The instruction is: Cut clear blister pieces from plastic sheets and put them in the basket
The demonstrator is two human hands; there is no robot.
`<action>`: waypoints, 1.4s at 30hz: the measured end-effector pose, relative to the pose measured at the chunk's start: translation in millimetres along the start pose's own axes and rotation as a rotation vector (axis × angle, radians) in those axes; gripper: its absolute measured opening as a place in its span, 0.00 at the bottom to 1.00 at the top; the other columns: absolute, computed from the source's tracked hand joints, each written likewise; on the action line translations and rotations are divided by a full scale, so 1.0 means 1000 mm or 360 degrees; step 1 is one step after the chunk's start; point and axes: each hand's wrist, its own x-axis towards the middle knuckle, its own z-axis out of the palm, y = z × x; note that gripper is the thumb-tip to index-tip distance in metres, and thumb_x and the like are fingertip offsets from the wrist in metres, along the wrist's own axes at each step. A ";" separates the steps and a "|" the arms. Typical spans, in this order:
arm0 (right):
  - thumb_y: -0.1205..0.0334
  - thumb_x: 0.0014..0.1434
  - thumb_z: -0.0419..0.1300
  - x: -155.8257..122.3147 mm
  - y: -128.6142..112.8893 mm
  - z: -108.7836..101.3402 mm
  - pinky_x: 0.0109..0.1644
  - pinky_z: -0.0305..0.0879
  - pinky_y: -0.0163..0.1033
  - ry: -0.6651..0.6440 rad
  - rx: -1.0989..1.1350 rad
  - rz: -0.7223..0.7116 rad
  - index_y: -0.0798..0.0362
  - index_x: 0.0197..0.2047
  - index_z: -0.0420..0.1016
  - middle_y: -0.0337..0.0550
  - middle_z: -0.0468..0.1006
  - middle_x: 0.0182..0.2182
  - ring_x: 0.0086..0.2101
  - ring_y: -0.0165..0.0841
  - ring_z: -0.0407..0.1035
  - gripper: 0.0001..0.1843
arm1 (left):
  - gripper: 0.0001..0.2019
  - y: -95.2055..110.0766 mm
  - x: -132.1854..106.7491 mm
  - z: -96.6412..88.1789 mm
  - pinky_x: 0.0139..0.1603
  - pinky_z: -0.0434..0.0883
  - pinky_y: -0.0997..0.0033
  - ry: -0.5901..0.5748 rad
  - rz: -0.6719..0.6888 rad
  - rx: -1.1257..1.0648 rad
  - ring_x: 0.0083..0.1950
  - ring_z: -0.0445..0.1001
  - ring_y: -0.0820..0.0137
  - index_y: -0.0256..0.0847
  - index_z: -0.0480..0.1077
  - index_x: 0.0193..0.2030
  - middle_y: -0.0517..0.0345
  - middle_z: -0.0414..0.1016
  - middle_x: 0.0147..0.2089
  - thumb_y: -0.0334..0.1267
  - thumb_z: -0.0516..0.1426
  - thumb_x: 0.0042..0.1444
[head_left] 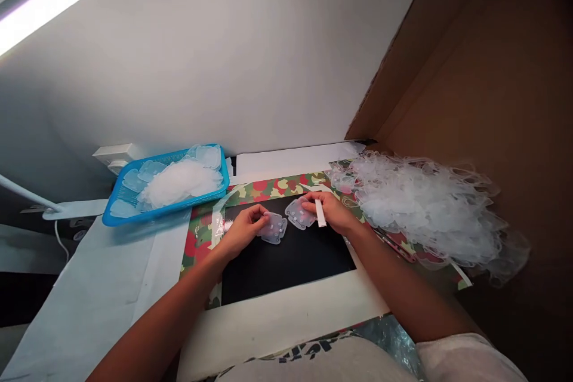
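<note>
My left hand (249, 225) pinches a thin translucent plastic piece (274, 229) with small holes, over the black mat (290, 265). Just to its right, a second translucent piece (297, 215) of similar shape is between the fingers of my right hand (329, 210). That same hand also has a short white stick-like tool (320, 213) tucked in it, pointing down; its exact kind I cannot make out. The two pieces are close together but apart. Fingertips partly cover the edges of both.
A blue plastic basket (165, 209) holds many translucent pieces at the back left. To the right lies a large heap of clear plastic scraps (425, 209), with a reddish cutter-like tool (396, 246) at its near edge. A cardboard wall (483, 89) rises on the right.
</note>
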 end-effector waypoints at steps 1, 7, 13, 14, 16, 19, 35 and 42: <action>0.50 0.49 0.69 0.000 0.003 0.000 0.31 0.68 0.33 -0.0047 0.0051 0.0064 0.56 0.39 0.79 0.41 0.79 0.30 0.28 0.30 0.72 0.20 | 0.11 0.000 0.000 -0.002 0.34 0.69 0.76 -0.0048 -0.0033 -0.0074 0.32 0.74 0.73 0.37 0.71 0.36 0.59 0.75 0.33 0.42 0.64 0.52; 0.47 0.54 0.66 0.002 0.006 -0.004 0.41 0.75 0.40 -0.0159 0.0242 0.0212 0.55 0.45 0.77 0.46 0.81 0.38 0.34 0.35 0.77 0.22 | 0.17 0.003 0.002 -0.023 0.55 0.70 0.63 -0.0280 -0.0262 -0.0528 0.50 0.77 0.63 0.37 0.72 0.52 0.46 0.78 0.50 0.33 0.62 0.55; 0.39 0.59 0.58 0.001 0.006 -0.008 0.42 0.77 0.42 -0.0152 0.0159 0.0182 0.52 0.47 0.74 0.46 0.80 0.40 0.35 0.36 0.78 0.25 | 0.23 0.004 0.008 -0.031 0.57 0.70 0.56 -0.0345 -0.0390 -0.0827 0.54 0.75 0.57 0.33 0.69 0.59 0.38 0.76 0.53 0.48 0.51 0.66; 0.39 0.59 0.57 0.001 0.007 -0.008 0.42 0.77 0.42 -0.0150 0.0156 0.0185 0.51 0.47 0.74 0.46 0.80 0.40 0.35 0.36 0.78 0.25 | 0.25 0.003 0.008 -0.032 0.57 0.70 0.55 -0.0357 -0.0402 -0.0874 0.55 0.75 0.57 0.33 0.68 0.60 0.37 0.76 0.54 0.50 0.49 0.66; 0.38 0.60 0.57 0.001 0.009 -0.009 0.43 0.77 0.41 -0.0150 0.0159 0.0180 0.51 0.47 0.73 0.46 0.79 0.40 0.35 0.36 0.78 0.25 | 0.28 0.003 0.010 -0.032 0.58 0.69 0.54 -0.0374 -0.0422 -0.0940 0.55 0.75 0.56 0.33 0.66 0.61 0.36 0.75 0.55 0.53 0.47 0.66; 0.39 0.60 0.56 0.001 0.009 -0.009 0.43 0.76 0.40 -0.0155 0.0164 0.0158 0.51 0.46 0.73 0.46 0.79 0.40 0.36 0.35 0.78 0.25 | 0.29 0.002 0.011 -0.033 0.58 0.68 0.53 -0.0384 -0.0444 -0.0980 0.55 0.75 0.55 0.33 0.64 0.63 0.35 0.74 0.56 0.55 0.46 0.66; 0.41 0.59 0.59 -0.001 0.005 -0.005 0.31 0.69 0.33 -0.0056 0.0029 0.0171 0.54 0.45 0.73 0.42 0.75 0.32 0.29 0.32 0.75 0.24 | 0.36 0.004 0.012 -0.033 0.61 0.65 0.48 -0.0424 -0.0415 -0.1008 0.58 0.73 0.51 0.33 0.59 0.66 0.32 0.68 0.61 0.61 0.43 0.64; 0.43 0.53 0.65 -0.001 0.002 -0.002 0.28 0.66 0.32 -0.0032 0.0098 0.0205 0.55 0.42 0.73 0.38 0.72 0.27 0.27 0.31 0.74 0.24 | 0.37 -0.002 0.012 -0.036 0.60 0.65 0.50 -0.0492 -0.0371 -0.1059 0.57 0.74 0.54 0.34 0.59 0.67 0.33 0.70 0.60 0.62 0.41 0.64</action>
